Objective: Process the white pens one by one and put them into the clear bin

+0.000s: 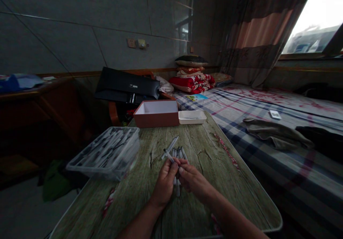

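Note:
My left hand [165, 182] and my right hand [190, 179] meet over the middle of a small wood-patterned table [214, 167]. Both are closed around a thin grey pen [169, 156] that sticks up and to the left from between the fingers. Under and just beyond the hands lies a small bunch of similar pens [179, 153], with one more pen [169, 147] angled off to the upper left. A clear plastic tray [107, 154] full of several such pens sits at the table's left edge.
At the table's far end stand an open brown cardboard box [156, 113] and a shallow white tray [192, 116]. A bed with a plaid sheet [268, 117] lies to the right, with folded bedding [193, 80] by the wall. A dark monitor [125, 85] leans behind the table.

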{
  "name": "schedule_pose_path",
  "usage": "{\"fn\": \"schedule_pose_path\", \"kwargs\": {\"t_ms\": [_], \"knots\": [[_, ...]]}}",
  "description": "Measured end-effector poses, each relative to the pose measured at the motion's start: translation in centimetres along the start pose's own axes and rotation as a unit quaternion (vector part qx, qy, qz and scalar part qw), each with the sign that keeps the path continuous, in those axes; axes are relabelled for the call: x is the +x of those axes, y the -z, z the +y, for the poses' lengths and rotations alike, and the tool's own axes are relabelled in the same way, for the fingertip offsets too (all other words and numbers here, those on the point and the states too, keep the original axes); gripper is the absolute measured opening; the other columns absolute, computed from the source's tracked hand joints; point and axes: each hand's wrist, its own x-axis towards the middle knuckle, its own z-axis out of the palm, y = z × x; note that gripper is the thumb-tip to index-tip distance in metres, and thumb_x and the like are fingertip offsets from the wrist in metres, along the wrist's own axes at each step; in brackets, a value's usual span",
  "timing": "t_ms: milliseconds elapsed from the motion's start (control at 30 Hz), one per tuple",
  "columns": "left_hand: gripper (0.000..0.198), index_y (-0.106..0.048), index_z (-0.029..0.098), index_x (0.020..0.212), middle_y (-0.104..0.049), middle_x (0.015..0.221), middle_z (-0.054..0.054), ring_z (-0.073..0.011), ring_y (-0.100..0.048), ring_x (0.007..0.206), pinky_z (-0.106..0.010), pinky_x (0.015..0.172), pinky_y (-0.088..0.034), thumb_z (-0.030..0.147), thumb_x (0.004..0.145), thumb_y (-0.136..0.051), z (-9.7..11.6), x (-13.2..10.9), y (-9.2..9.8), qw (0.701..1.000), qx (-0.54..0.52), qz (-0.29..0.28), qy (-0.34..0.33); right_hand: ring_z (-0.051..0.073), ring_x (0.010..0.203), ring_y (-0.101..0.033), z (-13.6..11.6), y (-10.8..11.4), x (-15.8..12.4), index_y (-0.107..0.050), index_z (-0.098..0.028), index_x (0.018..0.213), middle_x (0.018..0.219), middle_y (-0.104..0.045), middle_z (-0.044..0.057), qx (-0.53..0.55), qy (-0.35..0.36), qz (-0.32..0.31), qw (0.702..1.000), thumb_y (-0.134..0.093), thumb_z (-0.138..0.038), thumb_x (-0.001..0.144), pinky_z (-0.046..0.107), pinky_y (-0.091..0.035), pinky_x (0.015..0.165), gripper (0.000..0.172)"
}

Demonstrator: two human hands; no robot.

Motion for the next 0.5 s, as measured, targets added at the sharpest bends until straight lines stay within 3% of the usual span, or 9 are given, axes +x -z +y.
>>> {"fn": "schedule_pose_path", "kwargs": {"t_ms": [367, 500], "knots": [[0.024, -0.057, 0.019, 0.085, -0.071, 0.098, -0.007, -0.0208, -0.064, 0.097, -0.034, 0.091, -0.047, 0.043, 0.083, -0.057, -0.03, 0.21, 0.32, 1.000, 0.019, 0.014, -0.001, 0.003, 0.037, -0.024, -0.25, -0.56, 0.24, -0.053, -0.017, 0.075, 0.049, -0.035, -0.010, -0.032, -0.017, 0.008, 0.999, -0.058, -0.065, 0.076, 0.018, -0.019, 0.035, 0.049], [0.025, -0.060, 0.018, 0.083, -0.070, 0.104, -0.009, -0.0214, -0.063, 0.098, -0.035, 0.092, -0.046, 0.043, 0.083, -0.058, 0.14, 0.55, 0.52, 1.000, 0.007, 0.030, 0.004, 0.004, 0.040, -0.027, -0.02, -0.34, 0.26, -0.057, -0.017, 0.088, 0.053, -0.037, -0.009, -0.035, -0.015, 0.004, 0.999, -0.059, -0.063, 0.076, 0.018, -0.018, 0.038, 0.048]]}}
